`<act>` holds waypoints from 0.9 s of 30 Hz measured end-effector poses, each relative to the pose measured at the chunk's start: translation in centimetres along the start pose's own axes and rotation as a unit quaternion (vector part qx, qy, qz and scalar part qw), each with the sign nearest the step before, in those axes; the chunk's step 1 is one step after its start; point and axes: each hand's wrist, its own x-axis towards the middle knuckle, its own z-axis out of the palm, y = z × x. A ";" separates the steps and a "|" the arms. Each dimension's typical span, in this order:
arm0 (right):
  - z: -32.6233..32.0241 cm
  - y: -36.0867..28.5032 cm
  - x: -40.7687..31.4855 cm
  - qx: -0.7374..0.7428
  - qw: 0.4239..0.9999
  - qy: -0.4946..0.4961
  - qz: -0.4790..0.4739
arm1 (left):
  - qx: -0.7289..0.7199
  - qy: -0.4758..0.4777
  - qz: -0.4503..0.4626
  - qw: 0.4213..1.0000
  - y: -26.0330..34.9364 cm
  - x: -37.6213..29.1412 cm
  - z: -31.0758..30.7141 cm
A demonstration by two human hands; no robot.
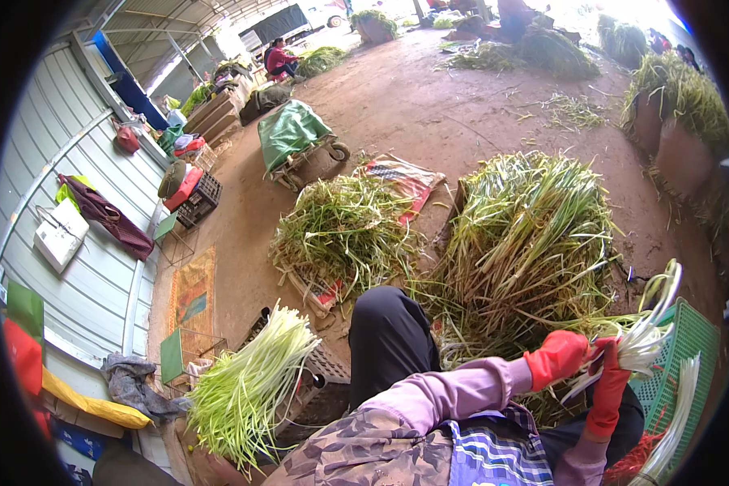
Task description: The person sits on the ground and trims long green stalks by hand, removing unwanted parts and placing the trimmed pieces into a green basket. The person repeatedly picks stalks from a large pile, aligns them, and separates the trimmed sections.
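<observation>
My left hand [557, 359], in a red rubber glove, is at the lower right with its fingers at the pale stems beside my right hand; its grip is partly hidden. My right hand [607, 379], gloved the same way, is closed round a bundle of white-stemmed leafy vegetables [641, 346], whose stems stick up and to the right. Just beyond it a green plastic basket [698, 358] stands tilted, with a slim bundle of white stems [674, 419] and red ties [635, 458] by it. A large heap of untrimmed green stalks [528, 243] lies in front of me.
A pile of leafy scraps [346, 228] lies left of the heap. Trimmed yellow-green stalks [249, 383] rest on a dark plastic crate [328, 364] at my left. Farther off are a cart under a green cover [294, 133] and a seated person [279, 61]. A metal wall [85, 200] runs along the left.
</observation>
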 end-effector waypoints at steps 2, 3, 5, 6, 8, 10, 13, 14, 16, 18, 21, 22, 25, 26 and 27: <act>-0.2 0.0 0.2 0.026 0.998 0.026 -0.042 | 0.065 0.028 0.006 0.997 -1.0 1.0 0.1; -0.5 -0.3 0.4 0.019 0.998 0.047 -0.032 | 0.082 0.051 0.045 0.994 -1.6 1.4 -0.2; -0.6 -0.8 0.6 0.085 0.991 0.103 -0.028 | 0.135 -0.035 0.037 0.990 -2.6 2.9 -1.0; -0.6 -1.1 0.8 0.099 0.986 0.129 -0.028 | 0.154 -0.033 0.026 0.987 -3.0 3.6 -1.7; -0.8 -1.7 1.0 0.168 0.970 0.169 -0.059 | 0.125 -0.052 0.029 0.990 -3.4 4.7 -2.9; -0.8 -1.9 1.0 0.169 0.968 0.173 -0.064 | 0.201 -0.086 0.037 0.975 -2.9 5.6 -3.6; -0.8 -2.2 1.4 0.146 0.976 0.131 -0.094 | 0.135 -0.109 -0.069 0.982 -1.3 5.9 -3.9; -0.8 -2.3 1.3 0.165 0.974 0.115 -0.101 | 0.095 -0.138 -0.085 0.982 -0.7 5.7 -3.9; -0.4 -2.6 1.2 0.154 0.981 0.095 -0.074 | -0.005 -0.193 -0.190 0.963 0.3 5.6 -4.1; 0.4 -2.5 0.8 0.139 0.988 0.059 -0.041 | -0.133 -0.230 -0.222 0.938 1.0 5.6 -4.3; 1.2 -2.4 0.2 0.091 0.995 0.013 -0.039 | -0.265 -0.223 -0.142 0.927 1.4 5.1 -4.0; 1.3 -2.4 0.0 0.098 0.994 0.019 -0.038 | -0.179 -0.177 -0.109 0.962 1.4 4.8 -3.6; 1.0 -2.5 -0.3 0.118 0.992 0.018 -0.038 | 0.078 -0.134 -0.015 0.988 1.2 3.0 -2.1; 1.0 -2.5 -0.5 0.129 0.991 0.023 -0.041 | 0.130 -0.167 -0.004 0.977 0.9 2.4 -1.6; 1.0 -2.4 -0.6 0.104 0.994 0.019 -0.036 | 0.147 -0.149 -0.013 0.978 0.7 2.0 -1.2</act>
